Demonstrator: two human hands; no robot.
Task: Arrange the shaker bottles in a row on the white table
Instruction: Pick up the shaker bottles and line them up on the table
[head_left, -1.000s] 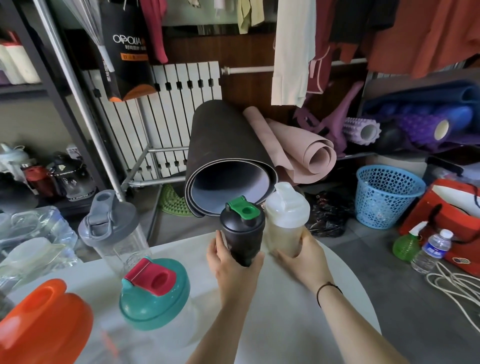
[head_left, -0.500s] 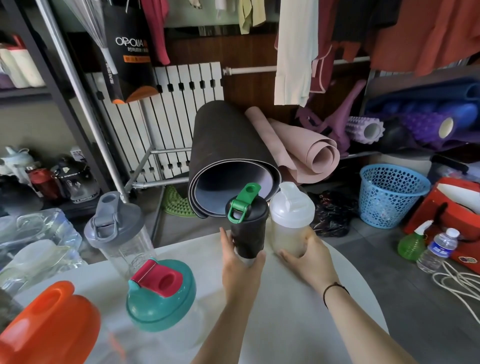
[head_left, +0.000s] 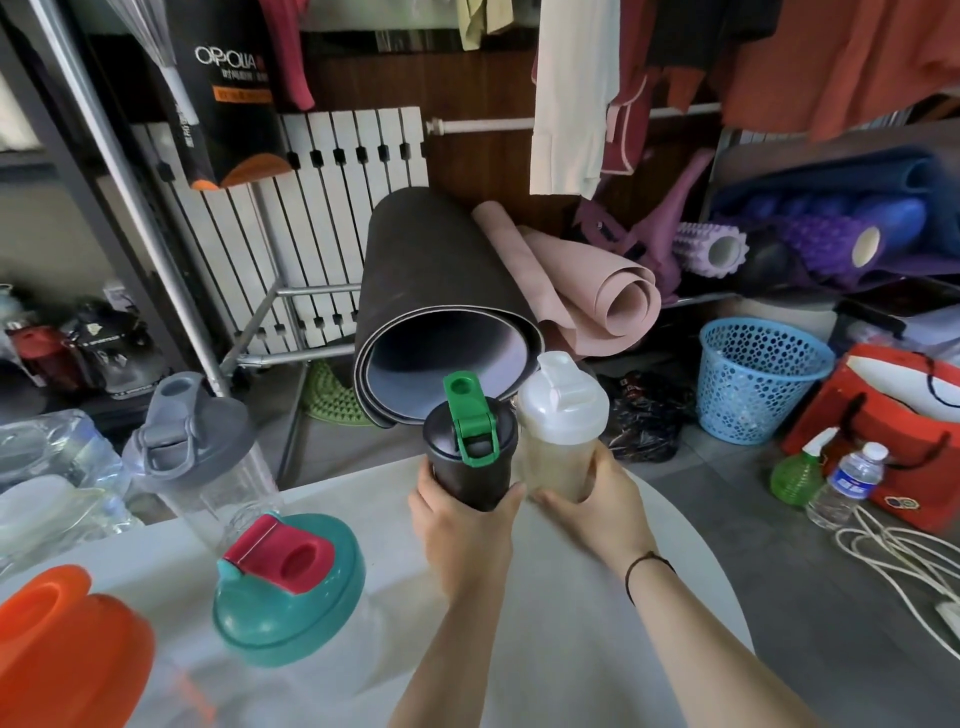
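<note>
At the far edge of the white table (head_left: 597, 649) my left hand (head_left: 462, 535) grips a black shaker bottle (head_left: 470, 462) with a green flip cap, tilted toward me. Right beside it, touching, my right hand (head_left: 592, 512) holds a frosted white shaker bottle (head_left: 561, 441). A clear shaker with a grey lid (head_left: 197, 457) stands at the table's back left. Closer to me sits a shaker with a teal lid and red cap (head_left: 288, 582). An orange-lidded shaker (head_left: 67, 649) fills the near left corner.
Rolled black and pink mats (head_left: 452, 296) lie just beyond the table edge. A blue basket (head_left: 758, 379), a red bag (head_left: 904, 431), a green spray bottle (head_left: 800, 470), a water bottle (head_left: 847, 483) and white cord (head_left: 893, 561) are on the floor at right.
The black bottle has tipped toward me in my left hand, so its lid top and green cap now face the camera. Both bottles stay side by side at the far edge.
</note>
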